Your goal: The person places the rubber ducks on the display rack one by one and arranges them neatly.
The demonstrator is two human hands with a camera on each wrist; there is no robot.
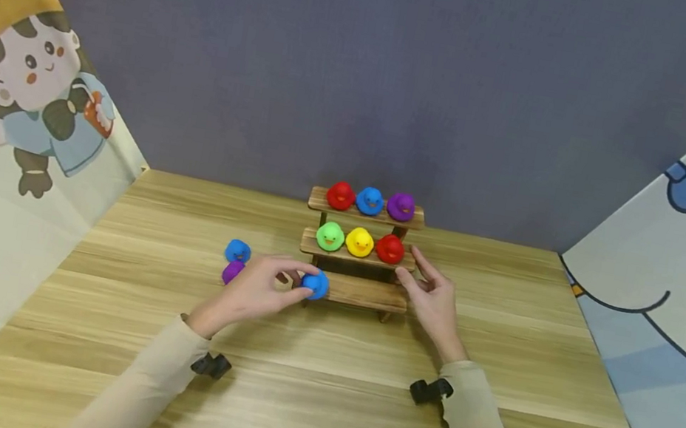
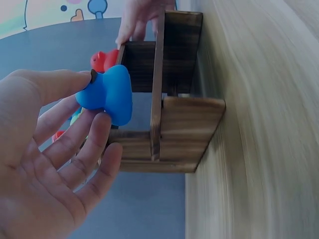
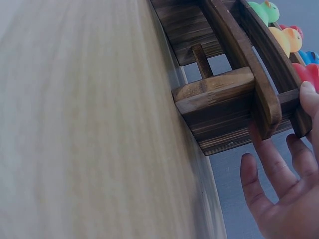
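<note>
My left hand (image 1: pixel 257 289) pinches a blue rubber duck (image 1: pixel 317 285) between thumb and fingers, at the left end of the bottom step of a three-step wooden stand (image 1: pixel 370 295). In the left wrist view the duck (image 2: pixel 117 94) is held by its head side, its base facing the stand. My right hand (image 1: pixel 434 305) grips the right end of the middle step, thumb at the front edge beside a red duck (image 1: pixel 390 248); its other fingers spread loosely below. A green duck (image 1: pixel 330 237) and a yellow duck (image 1: pixel 360 243) share that step.
Along the top step sit a red duck (image 1: pixel 340 196), a blue duck (image 1: pixel 369 202) and a purple duck (image 1: pixel 401 207). Left of the stand, another blue duck (image 1: pixel 237 250) and a purple duck (image 1: pixel 233 271) lie on the wooden table (image 1: pixel 326 406). A grey wall (image 1: pixel 366 68) rises behind.
</note>
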